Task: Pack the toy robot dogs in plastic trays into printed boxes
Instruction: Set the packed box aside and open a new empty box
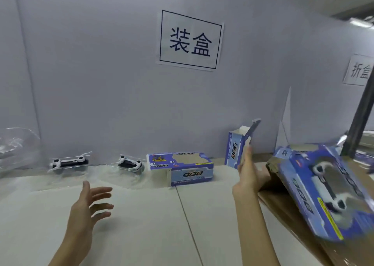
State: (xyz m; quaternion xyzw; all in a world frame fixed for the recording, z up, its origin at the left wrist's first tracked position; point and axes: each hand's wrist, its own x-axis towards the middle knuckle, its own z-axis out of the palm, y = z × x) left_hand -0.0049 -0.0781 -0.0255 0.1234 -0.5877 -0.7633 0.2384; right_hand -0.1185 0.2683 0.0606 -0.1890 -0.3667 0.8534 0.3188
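Ahead of you: white wall sign (189, 40) reads "装盒". Smaller sign (359, 71) at right edge reads "折盒", partly cut off. "DOG" printed on lying box (180, 167), upright box (235, 150), tilted box (323, 190) on your right. Smaller print unreadable.

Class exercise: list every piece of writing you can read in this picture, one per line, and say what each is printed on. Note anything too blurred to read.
"装盒": large paper sign on the wall.
"折盒": smaller paper sign at the right edge, partly cut off.
"DOG": upright box, running up its side.
"DOG": flat box, upside down on its front.
"DOG": tilted box at right, motion-blurred.
Small print on all three boxes: too blurred to read.
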